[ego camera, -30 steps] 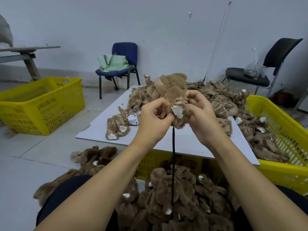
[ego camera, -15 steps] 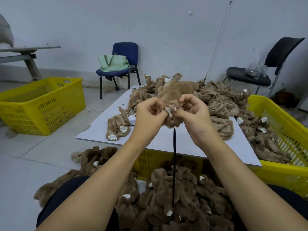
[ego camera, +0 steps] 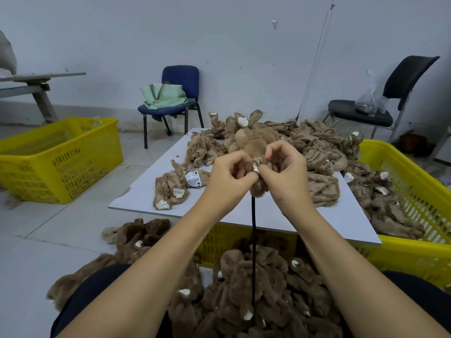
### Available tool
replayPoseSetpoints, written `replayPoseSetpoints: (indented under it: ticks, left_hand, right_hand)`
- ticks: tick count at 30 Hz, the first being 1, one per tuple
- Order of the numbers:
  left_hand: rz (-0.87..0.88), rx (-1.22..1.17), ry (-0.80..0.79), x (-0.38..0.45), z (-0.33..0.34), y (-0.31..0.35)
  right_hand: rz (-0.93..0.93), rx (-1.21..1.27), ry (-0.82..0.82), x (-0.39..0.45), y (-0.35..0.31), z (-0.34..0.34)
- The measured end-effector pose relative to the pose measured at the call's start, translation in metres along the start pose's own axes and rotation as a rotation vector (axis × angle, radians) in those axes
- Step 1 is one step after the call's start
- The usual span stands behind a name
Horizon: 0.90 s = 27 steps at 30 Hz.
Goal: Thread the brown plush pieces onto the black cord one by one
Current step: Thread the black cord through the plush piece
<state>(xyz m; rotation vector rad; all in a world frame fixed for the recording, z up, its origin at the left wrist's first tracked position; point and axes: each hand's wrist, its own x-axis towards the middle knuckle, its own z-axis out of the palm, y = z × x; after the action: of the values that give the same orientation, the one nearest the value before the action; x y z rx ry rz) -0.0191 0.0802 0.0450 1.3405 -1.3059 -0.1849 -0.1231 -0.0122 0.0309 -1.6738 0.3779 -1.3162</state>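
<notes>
A brown plush piece point(ego camera: 251, 142) is held up over the white board point(ego camera: 146, 198). My left hand point(ego camera: 228, 181) and my right hand point(ego camera: 285, 174) both pinch its lower end, fingertips meeting at a small white patch. The black cord point(ego camera: 253, 240) hangs straight down from under the piece into a bunch of threaded brown plush pieces point(ego camera: 256, 296) between my knees. Whether either hand also holds the cord's tip is hidden by fingers and fur. A heap of loose plush pieces point(ego camera: 317, 147) covers the board's far and right side.
A small plush bundle point(ego camera: 170, 189) lies at the board's left. A yellow crate point(ego camera: 415, 191) with more pieces stands at the right, another yellow crate point(ego camera: 56, 159) on the floor at left. A blue chair point(ego camera: 180, 81) and a black chair point(ego camera: 405, 76) stand by the wall.
Both hands have sunk lower with the plush piece and drawn closer together. The piece has turned, so its white patch is now squeezed between the fingertips.
</notes>
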Motion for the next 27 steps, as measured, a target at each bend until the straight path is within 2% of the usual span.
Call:
replayPoseSetpoints:
  ticks: [4, 6, 8, 10, 11, 13, 15, 17, 19, 24, 27]
  left_hand:
    - [-0.102, -0.121, 0.030, 0.007, -0.002, -0.008]
    - [-0.133, -0.163, 0.035, 0.008, -0.006, -0.012]
    - [-0.149, -0.173, 0.029, 0.011, -0.010, -0.014]
    - [-0.130, -0.131, 0.032, 0.012, -0.015, -0.014]
    - [-0.106, -0.095, 0.029, 0.013, -0.017, -0.013]
    - [-0.046, -0.036, -0.022, 0.012, -0.019, -0.010]
    - [0.021, 0.025, -0.096, 0.010, -0.017, -0.005]
    - [0.068, 0.098, -0.104, 0.009, -0.015, -0.002]
    - [0.124, 0.180, -0.076, 0.009, -0.014, -0.003]
    - [0.254, 0.383, -0.031, 0.009, -0.018, -0.010]
    - [0.273, 0.487, 0.052, 0.014, -0.026, -0.011]
  right_hand:
    - [-0.029, -0.046, 0.021, -0.002, 0.002, 0.005]
    - [0.016, -0.033, -0.007, 0.000, 0.001, 0.001]
    - [0.185, 0.074, -0.013, 0.007, 0.000, -0.005]
    - [0.444, 0.170, -0.004, 0.013, 0.000, -0.010]
    - [0.542, 0.152, -0.020, 0.015, 0.002, -0.013]
    - [0.621, 0.094, -0.131, 0.017, 0.006, -0.016]
    - [0.627, 0.134, -0.287, 0.016, 0.008, -0.014]
    - [0.649, 0.143, -0.328, 0.013, 0.006, -0.008]
    - [0.640, 0.072, -0.291, 0.011, 0.009, -0.003]
    - [0.566, 0.165, -0.143, 0.006, 0.008, 0.011]
    - [0.516, 0.198, -0.141, 0.008, 0.007, 0.018]
